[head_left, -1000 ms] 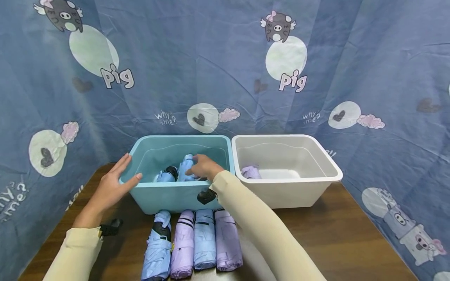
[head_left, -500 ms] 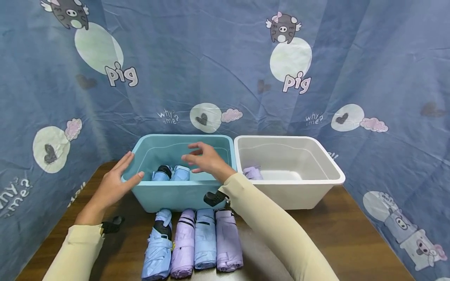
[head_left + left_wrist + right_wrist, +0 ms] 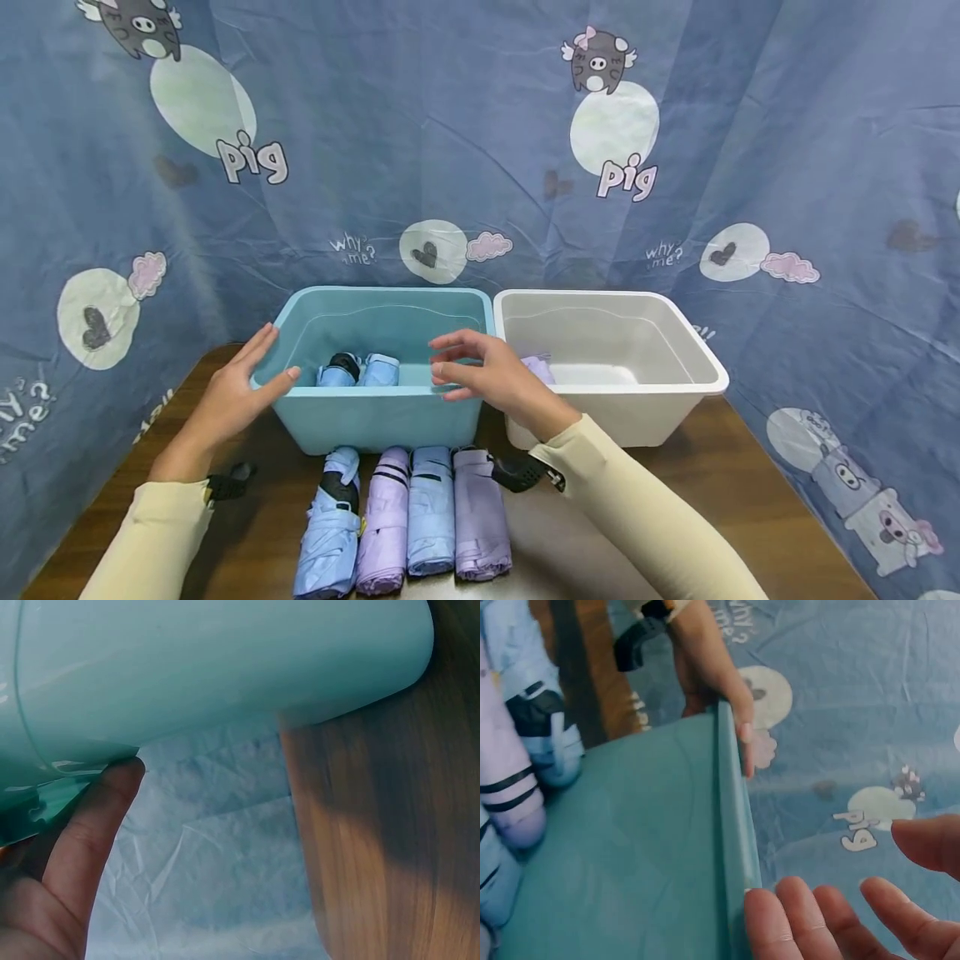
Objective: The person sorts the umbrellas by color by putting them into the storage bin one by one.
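My left hand (image 3: 234,393) rests at the left end of the teal bin (image 3: 375,423), thumb and fingers spread along the rim. In the left wrist view one finger (image 3: 94,832) touches the teal wall. My right hand (image 3: 498,377) hovers over that bin's front right corner, fingers loosely bent and holding nothing. Inside the teal bin lie two folded blue umbrellas, one with a black end (image 3: 339,372) and a plainer one (image 3: 381,371). A purple folded umbrella (image 3: 540,367) lies in the white bin (image 3: 615,417), partly hidden by my right hand.
Before the teal bin, side by side on the wooden table (image 3: 720,500), lie a blue umbrella (image 3: 327,533), a purple one (image 3: 384,533), another blue (image 3: 431,525) and another purple (image 3: 482,525). A blue printed cloth (image 3: 480,167) hangs behind the bins.
My right hand let go of the plainer blue umbrella, which now lies in the teal bin. It then rose and moved right and toward me. My left hand stayed on the rim.
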Motion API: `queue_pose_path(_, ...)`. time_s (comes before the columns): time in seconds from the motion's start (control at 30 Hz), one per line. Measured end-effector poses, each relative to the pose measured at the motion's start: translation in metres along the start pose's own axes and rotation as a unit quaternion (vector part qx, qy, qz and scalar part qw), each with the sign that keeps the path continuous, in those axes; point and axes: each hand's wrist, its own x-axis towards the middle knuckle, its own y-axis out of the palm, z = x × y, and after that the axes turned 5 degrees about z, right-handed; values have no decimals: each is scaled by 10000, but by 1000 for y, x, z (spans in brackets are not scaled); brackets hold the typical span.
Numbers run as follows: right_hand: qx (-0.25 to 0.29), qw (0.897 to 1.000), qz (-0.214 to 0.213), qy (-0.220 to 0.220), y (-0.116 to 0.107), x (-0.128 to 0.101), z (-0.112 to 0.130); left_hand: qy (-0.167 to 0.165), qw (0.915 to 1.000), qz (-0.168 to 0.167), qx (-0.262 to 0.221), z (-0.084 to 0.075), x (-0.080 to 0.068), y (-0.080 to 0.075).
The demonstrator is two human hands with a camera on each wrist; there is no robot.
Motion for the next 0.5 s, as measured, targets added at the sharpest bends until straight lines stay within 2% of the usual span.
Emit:
queue_pose_path(0.17,-208,9997,46,-73,-6,-20,-11,66,10000,-39,7,1,-1,2)
queue_pose_path(0.3,-333,9992,105,-208,-10,-31,-15,24,10000,-49,-30,0,-2,0)
queue_pose_path(0.5,-421,9989,99,-158,-14,-48,-21,-112,9999,22,-67,-1,-1,1)
